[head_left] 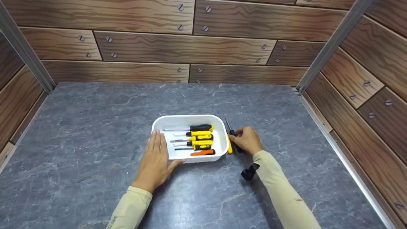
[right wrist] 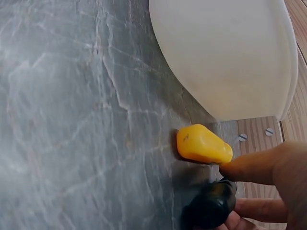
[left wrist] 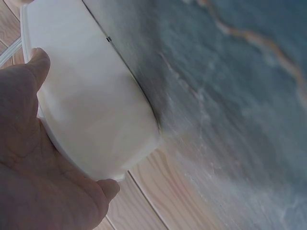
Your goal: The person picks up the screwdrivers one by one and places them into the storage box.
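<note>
A white plastic tray (head_left: 182,119) stands on the table with several screwdrivers (head_left: 201,137) in a row inside, their handles to the right. At the near side of the row lies an orange-and-black handled tool (head_left: 203,153). My left hand (head_left: 154,162) rests at the tray's left end, fingers straight, thumb along the near side; the left wrist view shows thumb and fingertips on the tray wall. Right of the tray, my right hand (head_left: 248,140) pinches a black-handled screwdriver (right wrist: 211,203). Close beside it on the table lies a yellow handle (right wrist: 204,143), its other end hidden.
The grey marbled tabletop (head_left: 95,127) extends around the tray. Wood-patterned walls (head_left: 187,47) close off the back and both sides, joined by metal corner posts (head_left: 334,44). A black camera mount (head_left: 250,172) sits on my right wrist.
</note>
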A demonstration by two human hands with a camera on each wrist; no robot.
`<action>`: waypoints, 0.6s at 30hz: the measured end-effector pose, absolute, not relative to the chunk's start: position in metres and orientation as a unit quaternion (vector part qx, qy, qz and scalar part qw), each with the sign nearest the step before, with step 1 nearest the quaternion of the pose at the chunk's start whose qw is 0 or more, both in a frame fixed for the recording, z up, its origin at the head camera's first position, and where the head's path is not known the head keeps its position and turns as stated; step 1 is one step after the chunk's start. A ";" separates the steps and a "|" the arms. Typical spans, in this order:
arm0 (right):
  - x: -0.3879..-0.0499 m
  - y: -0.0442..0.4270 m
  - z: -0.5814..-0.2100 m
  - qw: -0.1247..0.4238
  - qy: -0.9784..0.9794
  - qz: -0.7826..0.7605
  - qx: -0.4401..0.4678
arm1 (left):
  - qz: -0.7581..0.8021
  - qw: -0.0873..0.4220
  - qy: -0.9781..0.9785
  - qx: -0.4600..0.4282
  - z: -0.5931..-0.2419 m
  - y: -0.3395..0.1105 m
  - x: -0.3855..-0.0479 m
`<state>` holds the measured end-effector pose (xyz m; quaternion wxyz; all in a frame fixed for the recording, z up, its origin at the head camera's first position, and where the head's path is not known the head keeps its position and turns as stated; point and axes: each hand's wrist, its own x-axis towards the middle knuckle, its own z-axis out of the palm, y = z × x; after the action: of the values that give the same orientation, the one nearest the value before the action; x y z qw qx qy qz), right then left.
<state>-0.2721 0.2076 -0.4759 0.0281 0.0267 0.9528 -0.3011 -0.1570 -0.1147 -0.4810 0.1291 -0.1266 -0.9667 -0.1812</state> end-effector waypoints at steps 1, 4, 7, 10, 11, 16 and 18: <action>-0.272 0.207 -0.476 0.025 0.953 -0.301 0.027 | -0.179 0.131 -0.967 -0.128 -0.481 -0.115 -0.157; -0.272 0.207 -0.476 0.019 0.953 -0.301 0.026 | -0.178 0.134 -0.966 -0.130 -0.480 -0.115 -0.157; -0.273 0.206 -0.477 0.012 0.953 -0.301 0.027 | -0.180 0.134 -0.966 -0.130 -0.480 -0.114 -0.157; -0.273 0.207 -0.477 0.010 0.952 -0.304 0.028 | -0.182 0.130 -0.966 -0.129 -0.480 -0.114 -0.157; -0.273 0.207 -0.477 0.011 0.951 -0.306 0.029 | -0.183 0.129 -0.966 -0.128 -0.480 -0.114 -0.157; -0.273 0.208 -0.475 0.011 0.944 -0.328 0.040 | -0.183 0.123 -0.967 -0.125 -0.479 -0.114 -0.157; -0.273 0.209 -0.472 0.001 0.939 -0.342 0.043 | -0.182 0.122 -0.968 -0.124 -0.479 -0.114 -0.156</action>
<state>-0.2734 0.2085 -0.4723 0.0015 0.0429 0.9389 -0.3416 -0.1564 -0.1140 -0.4794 0.1220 -0.1240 -0.9677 -0.1824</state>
